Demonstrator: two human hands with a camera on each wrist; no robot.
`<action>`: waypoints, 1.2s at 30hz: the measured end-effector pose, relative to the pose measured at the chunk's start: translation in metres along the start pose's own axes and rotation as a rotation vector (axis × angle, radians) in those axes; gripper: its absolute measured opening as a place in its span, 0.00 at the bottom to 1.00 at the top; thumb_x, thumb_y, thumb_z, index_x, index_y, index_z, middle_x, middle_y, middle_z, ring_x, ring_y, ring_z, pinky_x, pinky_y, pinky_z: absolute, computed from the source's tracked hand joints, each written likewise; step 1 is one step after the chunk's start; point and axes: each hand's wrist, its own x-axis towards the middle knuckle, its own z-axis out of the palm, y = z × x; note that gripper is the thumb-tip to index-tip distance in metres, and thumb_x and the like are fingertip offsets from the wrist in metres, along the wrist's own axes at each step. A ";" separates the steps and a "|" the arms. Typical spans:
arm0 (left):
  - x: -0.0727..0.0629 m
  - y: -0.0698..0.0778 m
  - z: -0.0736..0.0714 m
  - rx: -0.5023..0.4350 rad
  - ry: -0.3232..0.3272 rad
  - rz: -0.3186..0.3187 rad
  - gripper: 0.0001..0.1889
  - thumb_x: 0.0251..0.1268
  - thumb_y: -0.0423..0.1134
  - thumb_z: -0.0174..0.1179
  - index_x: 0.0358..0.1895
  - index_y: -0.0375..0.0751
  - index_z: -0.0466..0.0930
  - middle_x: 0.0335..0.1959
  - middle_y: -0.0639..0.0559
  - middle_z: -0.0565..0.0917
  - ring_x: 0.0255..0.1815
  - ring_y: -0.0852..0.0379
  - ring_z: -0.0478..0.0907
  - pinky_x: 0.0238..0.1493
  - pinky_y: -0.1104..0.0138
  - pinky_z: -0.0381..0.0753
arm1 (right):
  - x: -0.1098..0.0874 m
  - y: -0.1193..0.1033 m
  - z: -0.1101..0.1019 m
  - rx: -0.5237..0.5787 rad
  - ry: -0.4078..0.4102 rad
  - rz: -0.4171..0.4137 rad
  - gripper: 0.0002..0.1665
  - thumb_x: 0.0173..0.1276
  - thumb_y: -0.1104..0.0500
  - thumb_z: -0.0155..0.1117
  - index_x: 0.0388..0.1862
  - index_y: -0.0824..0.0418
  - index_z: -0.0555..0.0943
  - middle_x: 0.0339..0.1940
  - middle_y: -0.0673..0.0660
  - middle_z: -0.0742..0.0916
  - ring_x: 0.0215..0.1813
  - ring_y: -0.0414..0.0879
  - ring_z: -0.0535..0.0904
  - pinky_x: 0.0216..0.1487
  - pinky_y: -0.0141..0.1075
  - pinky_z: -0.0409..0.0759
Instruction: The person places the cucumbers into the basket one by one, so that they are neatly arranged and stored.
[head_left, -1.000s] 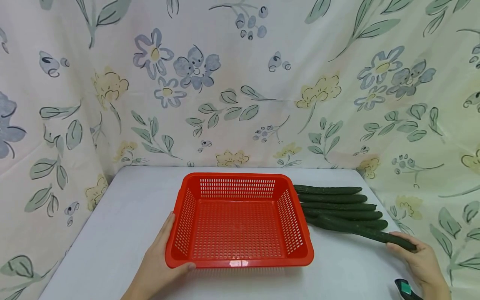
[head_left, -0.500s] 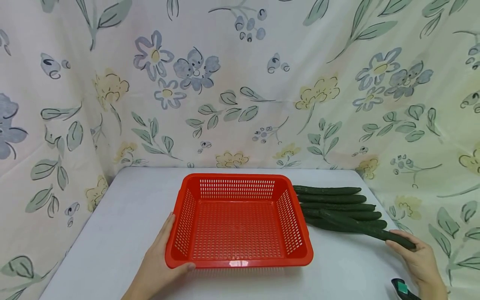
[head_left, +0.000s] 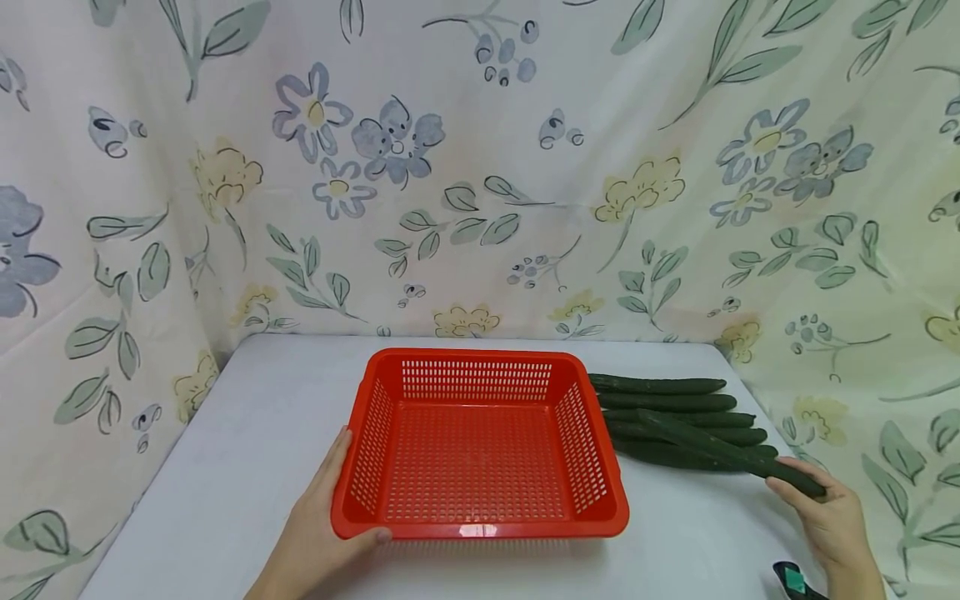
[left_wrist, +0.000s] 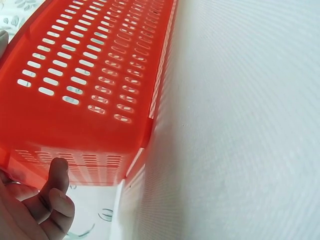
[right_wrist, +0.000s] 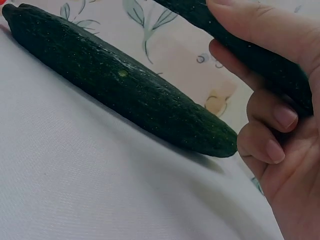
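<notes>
In the head view a red plastic basket [head_left: 476, 467] with perforated walls stands mid-table, its inside bare. My left hand [head_left: 318, 517] grips its near left corner, the thumb over the front rim and the fingers along the left side. The left wrist view shows bent fingers [left_wrist: 59, 172] by the basket wall [left_wrist: 70, 125]. On the right, my right hand [head_left: 828, 512] holds a dark green cucumber [head_left: 723, 454] by its near end. This cucumber slants over several others [head_left: 667, 403] lying side by side. In the right wrist view, one lying cucumber [right_wrist: 120, 80] is below the held one [right_wrist: 242, 47].
The white tabletop [head_left: 232, 433] extends left of the basket and in front of it. A floral curtain [head_left: 480, 167] hangs behind the table and along both sides. A dark strap with a green patch [head_left: 795, 579] is beside the right wrist.
The held cucumber's far end has risen and swung back across the others, making it slant more steeply. My right hand has shifted slightly left. The left hand and basket have stayed in place.
</notes>
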 end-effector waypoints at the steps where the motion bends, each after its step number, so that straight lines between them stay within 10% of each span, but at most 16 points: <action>1: 0.000 0.000 0.000 -0.004 -0.001 0.001 0.71 0.46 0.64 0.81 0.89 0.59 0.38 0.89 0.48 0.51 0.80 0.39 0.64 0.53 0.50 0.90 | 0.000 0.000 0.001 -0.029 0.006 0.002 0.24 0.63 0.87 0.63 0.53 0.71 0.89 0.48 0.45 0.92 0.51 0.32 0.87 0.46 0.23 0.86; 7: 0.000 -0.001 0.000 0.004 0.012 0.034 0.70 0.47 0.62 0.81 0.89 0.58 0.40 0.88 0.47 0.52 0.79 0.39 0.65 0.52 0.51 0.91 | 0.002 -0.002 0.002 -0.173 0.038 0.056 0.23 0.63 0.83 0.69 0.53 0.67 0.90 0.48 0.39 0.91 0.52 0.26 0.83 0.46 0.18 0.83; 17: 0.000 -0.001 0.000 0.028 0.024 0.059 0.70 0.48 0.61 0.82 0.89 0.57 0.41 0.88 0.47 0.52 0.80 0.38 0.64 0.54 0.49 0.90 | 0.008 -0.015 0.033 -0.055 0.103 0.044 0.23 0.64 0.83 0.68 0.54 0.67 0.90 0.50 0.44 0.90 0.53 0.31 0.84 0.44 0.21 0.85; 27: -0.002 0.001 0.001 -0.009 0.002 0.000 0.71 0.46 0.64 0.81 0.89 0.60 0.39 0.89 0.49 0.51 0.79 0.40 0.65 0.52 0.51 0.91 | 0.024 -0.045 0.102 -0.345 0.085 0.189 0.24 0.70 0.64 0.76 0.64 0.56 0.87 0.65 0.36 0.76 0.82 0.43 0.52 0.55 0.16 0.73; 36: -0.002 -0.002 0.000 -0.013 0.007 0.021 0.70 0.47 0.62 0.82 0.89 0.59 0.40 0.88 0.48 0.52 0.77 0.39 0.67 0.51 0.53 0.91 | 0.040 -0.072 0.173 -0.393 -0.080 0.115 0.21 0.70 0.61 0.77 0.61 0.56 0.88 0.61 0.38 0.78 0.59 0.37 0.66 0.44 0.26 0.76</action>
